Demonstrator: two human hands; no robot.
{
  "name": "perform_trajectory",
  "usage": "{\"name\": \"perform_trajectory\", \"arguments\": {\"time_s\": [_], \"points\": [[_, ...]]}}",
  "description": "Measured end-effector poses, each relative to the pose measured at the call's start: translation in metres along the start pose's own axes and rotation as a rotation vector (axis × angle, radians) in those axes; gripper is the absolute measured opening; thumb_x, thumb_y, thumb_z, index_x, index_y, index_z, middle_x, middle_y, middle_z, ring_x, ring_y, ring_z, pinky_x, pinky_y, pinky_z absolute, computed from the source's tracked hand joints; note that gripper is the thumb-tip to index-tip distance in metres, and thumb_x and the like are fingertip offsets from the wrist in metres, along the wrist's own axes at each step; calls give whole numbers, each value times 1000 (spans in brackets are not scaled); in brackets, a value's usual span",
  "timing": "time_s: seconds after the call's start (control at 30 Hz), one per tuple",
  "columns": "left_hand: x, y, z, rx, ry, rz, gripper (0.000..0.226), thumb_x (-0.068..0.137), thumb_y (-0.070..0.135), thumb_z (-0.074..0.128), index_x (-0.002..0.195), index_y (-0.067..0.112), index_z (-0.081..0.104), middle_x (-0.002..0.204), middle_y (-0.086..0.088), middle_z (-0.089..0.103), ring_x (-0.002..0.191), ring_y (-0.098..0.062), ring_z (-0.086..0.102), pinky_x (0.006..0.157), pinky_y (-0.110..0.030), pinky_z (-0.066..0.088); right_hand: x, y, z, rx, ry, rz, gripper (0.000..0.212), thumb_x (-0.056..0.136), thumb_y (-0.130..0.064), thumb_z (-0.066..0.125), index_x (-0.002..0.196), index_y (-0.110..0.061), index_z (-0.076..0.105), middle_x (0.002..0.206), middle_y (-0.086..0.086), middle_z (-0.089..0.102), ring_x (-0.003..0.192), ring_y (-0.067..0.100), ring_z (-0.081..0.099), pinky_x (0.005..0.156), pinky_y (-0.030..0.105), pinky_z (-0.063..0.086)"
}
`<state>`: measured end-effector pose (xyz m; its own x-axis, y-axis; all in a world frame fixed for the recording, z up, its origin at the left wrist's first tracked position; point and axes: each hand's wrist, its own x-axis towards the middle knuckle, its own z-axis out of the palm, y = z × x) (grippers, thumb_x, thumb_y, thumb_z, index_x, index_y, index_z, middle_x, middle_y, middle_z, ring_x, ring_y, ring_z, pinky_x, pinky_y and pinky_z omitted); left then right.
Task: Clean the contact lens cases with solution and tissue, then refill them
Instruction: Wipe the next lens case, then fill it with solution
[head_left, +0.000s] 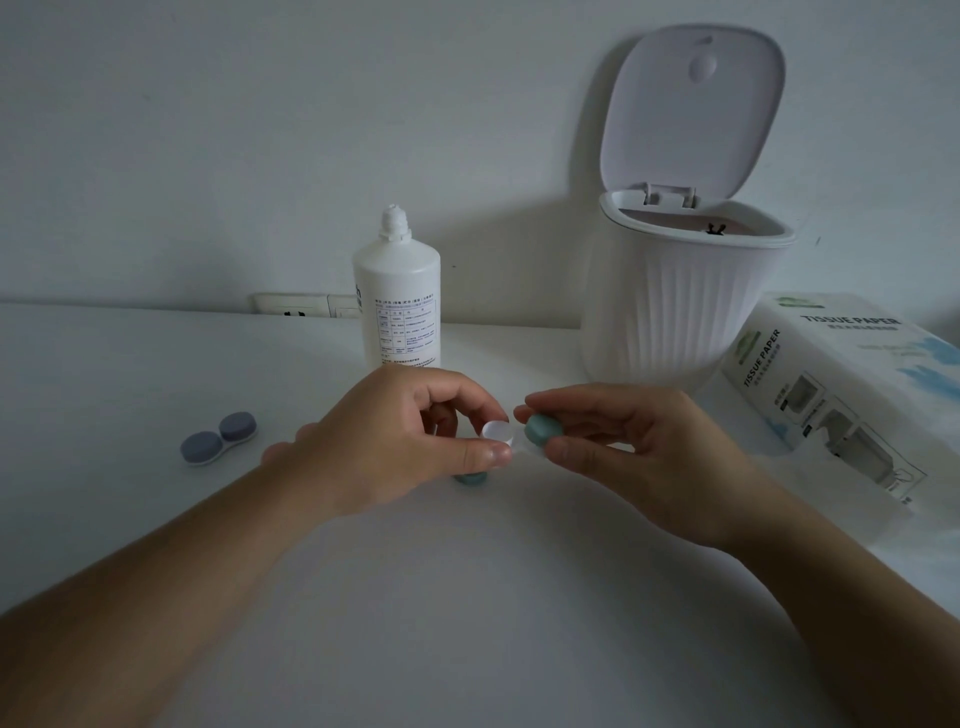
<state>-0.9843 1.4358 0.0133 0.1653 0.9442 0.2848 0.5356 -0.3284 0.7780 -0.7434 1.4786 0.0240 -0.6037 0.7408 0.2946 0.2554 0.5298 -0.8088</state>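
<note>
Left hand (415, 441) pinches the white case (497, 433) above the table (156, 374), right hand (618, 441) pinches its teal cap (542, 429) just beside it; we judge both light, rigid, slippery when wet, best gripped at the rims

A home desk: wall socket (306, 305), small lidded bin (685, 291), tissue pack (852, 384).
</note>
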Motion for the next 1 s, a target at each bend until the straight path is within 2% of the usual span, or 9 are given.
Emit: {"name": "perform_trajectory", "arguments": {"time_s": [0.17, 0.27, 0.43, 0.53, 0.63, 0.73, 0.8, 0.9, 1.0], "points": [[0, -1, 1, -20, -9, 9, 27, 67, 56, 81, 88, 41, 76, 58, 14, 53, 54, -3, 44, 52, -16, 37, 0, 3, -1, -55, -19, -16, 33, 84, -22, 75, 117, -29, 72, 107, -19, 75, 96, -1, 71, 90, 18, 54], [0, -1, 1, -24, -9, 5, 31, 65, 59, 79, 89, 41, 76, 57, 13, 52, 54, -5, 44, 52, -19, 37, 0, 3, -1, -83, -15, -30, 32, 85, -21, 76, 115, -30, 73, 104, -21, 75, 94, -1, 71, 87, 16, 54], [-1, 2, 2, -22, -21, -3, 31, 65, 59, 79, 89, 39, 76, 61, 2, 55, 56, -10, 46, 56, -26, 39, 1, 4, -1, -74, 19, -13, 24, 78, -24, 82, 101, -28, 75, 95, -14, 76, 87, 6, 72, 80, 27, 57], [-1, 4, 3, -12, -40, 5, 31, 67, 59, 78, 91, 39, 76, 66, -7, 58, 57, -14, 48, 57, -29, 40, 1, 3, 1, -114, 15, -12, 25, 74, -31, 83, 95, -26, 72, 90, -15, 74, 82, 6, 71, 74, 28, 57], [-2, 4, 3, -6, -31, 1, 31, 67, 59, 78, 91, 40, 75, 63, -1, 56, 56, -11, 47, 56, -26, 39, 1, 3, 1, -114, 1, -2, 35, 68, -44, 81, 98, -28, 71, 91, -18, 72, 81, 5, 70, 71, 22, 57], [-1, 2, 1, -7, -19, 4, 29, 69, 58, 79, 92, 40, 75, 64, 1, 59, 57, -11, 49, 55, -24, 39, 0, 2, -4, -95, -45, 38, 49, 65, -54, 76, 111, -39, 67, 103, -23, 71, 88, 5, 71, 81, 23, 58], [-1, 2, 1, -10, -17, 8, 29, 70, 59, 79, 92, 41, 75, 64, 3, 59, 57, -11, 48, 55, -23, 39, -1, 2, -7, -63, -51, 40, 45, 73, -48, 75, 116, -41, 67, 105, -21, 73, 91, 8, 71, 86, 26, 57], [-1, 2, 0, -21, -8, 15, 30, 69, 60, 79, 91, 40, 76, 61, 10, 56, 56, -9, 47, 54, -20, 38, -2, 1, -7, -70, -32, 14, 30, 84, -22, 78, 111, -34, 72, 97, -18, 75, 85, 7, 71, 82, 25, 57], [-1, 3, 2, -25, -12, 18, 28, 69, 58, 79, 90, 40, 76, 61, 9, 55, 57, -10, 46, 54, -22, 38, -2, 0, -4, -64, -10, 24, 22, 81, -22, 81, 101, -28, 73, 90, -15, 75, 76, 8, 70, 76, 31, 58]]}}
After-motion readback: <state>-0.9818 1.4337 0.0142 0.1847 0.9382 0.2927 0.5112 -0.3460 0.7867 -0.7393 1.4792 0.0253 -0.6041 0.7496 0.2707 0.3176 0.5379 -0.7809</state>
